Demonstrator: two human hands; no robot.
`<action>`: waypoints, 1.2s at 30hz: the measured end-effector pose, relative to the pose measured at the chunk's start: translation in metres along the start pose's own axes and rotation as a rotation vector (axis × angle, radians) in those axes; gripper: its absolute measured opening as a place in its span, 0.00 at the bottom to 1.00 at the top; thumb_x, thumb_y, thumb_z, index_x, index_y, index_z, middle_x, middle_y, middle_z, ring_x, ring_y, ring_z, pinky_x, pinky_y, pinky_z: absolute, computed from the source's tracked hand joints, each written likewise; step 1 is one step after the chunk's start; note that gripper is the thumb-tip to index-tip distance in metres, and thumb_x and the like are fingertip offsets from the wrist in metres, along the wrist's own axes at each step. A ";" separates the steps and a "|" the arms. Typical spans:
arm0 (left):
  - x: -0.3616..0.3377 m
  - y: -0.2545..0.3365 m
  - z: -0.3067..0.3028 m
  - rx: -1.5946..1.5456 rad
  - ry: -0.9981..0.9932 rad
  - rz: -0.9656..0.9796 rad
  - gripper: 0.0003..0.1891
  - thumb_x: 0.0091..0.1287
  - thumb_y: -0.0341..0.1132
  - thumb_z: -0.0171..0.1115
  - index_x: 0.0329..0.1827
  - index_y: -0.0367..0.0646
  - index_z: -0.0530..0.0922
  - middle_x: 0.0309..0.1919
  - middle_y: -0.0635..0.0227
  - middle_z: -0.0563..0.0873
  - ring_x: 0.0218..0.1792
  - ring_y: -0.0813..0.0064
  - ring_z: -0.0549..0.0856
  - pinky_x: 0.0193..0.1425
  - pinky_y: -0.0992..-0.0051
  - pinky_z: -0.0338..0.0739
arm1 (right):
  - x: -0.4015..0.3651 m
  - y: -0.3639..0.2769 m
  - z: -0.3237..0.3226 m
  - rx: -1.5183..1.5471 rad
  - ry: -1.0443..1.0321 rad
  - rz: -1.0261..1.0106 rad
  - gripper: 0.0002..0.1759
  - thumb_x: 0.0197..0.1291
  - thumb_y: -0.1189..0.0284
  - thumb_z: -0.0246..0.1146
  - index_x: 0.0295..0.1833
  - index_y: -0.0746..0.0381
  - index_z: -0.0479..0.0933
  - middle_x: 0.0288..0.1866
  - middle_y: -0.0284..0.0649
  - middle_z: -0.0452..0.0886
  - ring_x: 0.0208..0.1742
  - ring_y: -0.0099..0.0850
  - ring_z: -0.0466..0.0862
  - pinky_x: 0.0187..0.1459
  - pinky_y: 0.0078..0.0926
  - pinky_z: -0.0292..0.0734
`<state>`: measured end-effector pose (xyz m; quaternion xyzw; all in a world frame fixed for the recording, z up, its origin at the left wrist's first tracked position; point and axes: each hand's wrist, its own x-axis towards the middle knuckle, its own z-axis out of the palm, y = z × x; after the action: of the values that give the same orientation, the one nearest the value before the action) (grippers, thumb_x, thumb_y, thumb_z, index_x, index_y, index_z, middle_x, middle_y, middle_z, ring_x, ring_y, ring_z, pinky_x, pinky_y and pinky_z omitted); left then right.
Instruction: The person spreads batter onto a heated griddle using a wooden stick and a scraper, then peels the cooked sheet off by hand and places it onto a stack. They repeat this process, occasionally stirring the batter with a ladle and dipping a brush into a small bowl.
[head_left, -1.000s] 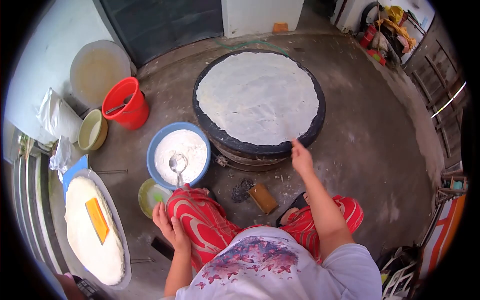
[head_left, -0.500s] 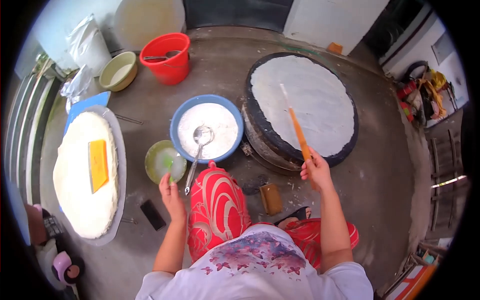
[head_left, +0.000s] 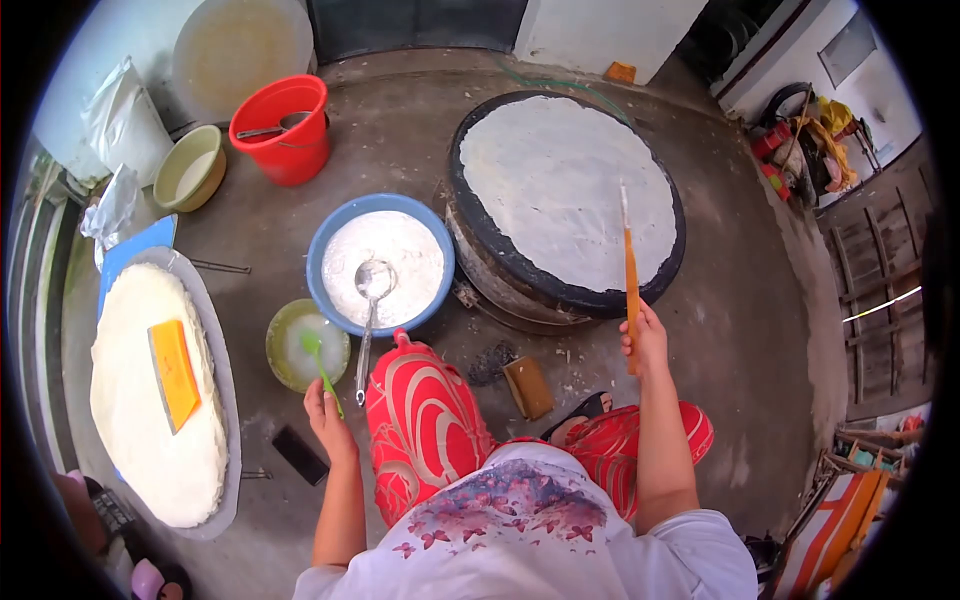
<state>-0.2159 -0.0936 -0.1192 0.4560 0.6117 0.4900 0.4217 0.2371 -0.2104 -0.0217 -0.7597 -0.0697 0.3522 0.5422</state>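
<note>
My right hand (head_left: 645, 340) is closed round a long, flat wooden spatula (head_left: 632, 275) whose narrow tip is whitened. The spatula's tip is over the near right part of a large round griddle (head_left: 463, 185), where a thin, pale pancake (head_left: 565, 190) covers most of the dark plate. My left hand (head_left: 330, 425) has its fingers closed at the handle of a small green spatula (head_left: 325, 375). That spatula's head is in a small olive bowl (head_left: 272, 365) of cloudy liquid. Close by, a metal ladle (head_left: 368, 320) rests in a blue basin (head_left: 318, 255) of white batter.
At the left, a yellow scraper (head_left: 175, 375) lies on a pile of pale pancakes (head_left: 130, 440) on a low stand. A phone (head_left: 299, 455) and a brown block (head_left: 528, 387) are on the floor. A red bucket (head_left: 290, 160) and a green basin (head_left: 200, 185) stand behind.
The wooden spatula has swung rightward over the griddle and now points more upright. More of the green spatula's handle shows at my left hand. The whole view has shifted slightly.
</note>
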 end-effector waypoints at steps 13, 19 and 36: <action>0.039 -0.072 0.006 1.129 -0.021 -0.249 0.27 0.57 0.43 0.59 0.60 0.45 0.67 0.61 0.57 0.64 0.60 0.54 0.64 0.59 0.53 0.62 | -0.049 -0.050 0.123 -0.508 -0.782 -0.276 0.30 0.56 0.84 0.53 0.66 0.58 0.61 0.43 0.37 0.79 0.33 0.18 0.76 0.34 0.14 0.69; 0.055 -0.135 -0.003 1.107 -0.119 -0.475 0.29 0.58 0.44 0.57 0.63 0.50 0.61 0.63 0.57 0.61 0.59 0.51 0.67 0.52 0.50 0.68 | -0.073 -0.064 0.249 -1.442 -0.905 -0.931 0.21 0.48 0.67 0.61 0.52 0.49 0.76 0.35 0.45 0.80 0.40 0.44 0.79 0.41 0.37 0.75; 0.030 -0.125 -0.022 0.612 0.147 -0.362 0.14 0.64 0.40 0.49 0.37 0.40 0.78 0.31 0.47 0.80 0.36 0.46 0.79 0.40 0.55 0.73 | -0.044 0.032 0.380 -1.553 -1.091 -0.547 0.23 0.46 0.70 0.58 0.52 0.46 0.76 0.45 0.42 0.80 0.47 0.38 0.79 0.49 0.31 0.74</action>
<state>-0.2621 -0.0821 -0.2409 0.4090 0.8294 0.2333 0.3006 -0.0365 0.0499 -0.0921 -0.5957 -0.6951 0.3732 -0.1509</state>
